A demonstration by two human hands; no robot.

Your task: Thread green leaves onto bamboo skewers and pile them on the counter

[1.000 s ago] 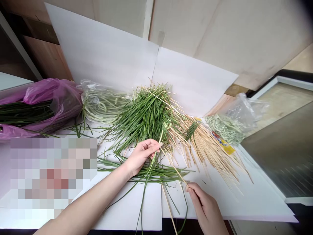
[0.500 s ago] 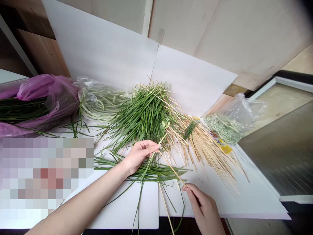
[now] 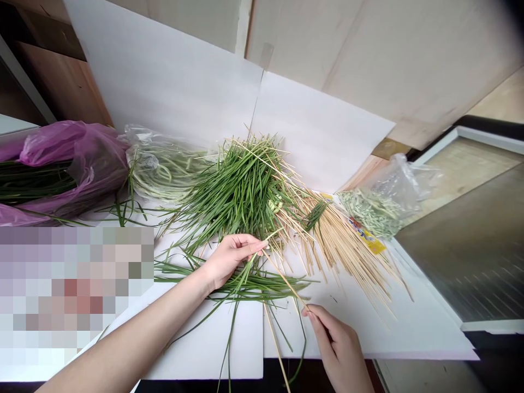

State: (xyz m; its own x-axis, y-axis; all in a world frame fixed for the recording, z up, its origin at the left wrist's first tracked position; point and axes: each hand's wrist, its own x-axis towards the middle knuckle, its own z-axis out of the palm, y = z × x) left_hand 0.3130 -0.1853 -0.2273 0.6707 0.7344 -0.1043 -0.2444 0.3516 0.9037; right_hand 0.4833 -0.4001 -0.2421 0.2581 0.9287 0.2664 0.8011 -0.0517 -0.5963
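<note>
My left hand [image 3: 235, 259] is closed in a pinch on a few garlic chives [image 3: 273, 235], their pale ends poking out past the thumb and their green leaves trailing down toward the table's front edge. In my right hand [image 3: 339, 346] a thin bamboo skewer [image 3: 285, 279] is pinched near its lower end. The skewer slants up to the left fingertips, where its upper tip meets the chives; whether it pierces them is hidden by the fingers. Beneath the left hand lies a loose layer of long chives [image 3: 270, 289].
Behind stands a big heap of chives [image 3: 241, 191] on skewers. Many bare skewers [image 3: 347, 251] fan out at right, beside a bag of pale green pieces [image 3: 368, 210]. A clear bag [image 3: 164, 166] and a purple bag [image 3: 98, 158] of greens sit left. A blurred patch covers the lower left.
The view has shifted slightly. The pale chive ends beyond my left thumb point a little lower and further right. Both hands keep their grips.
</note>
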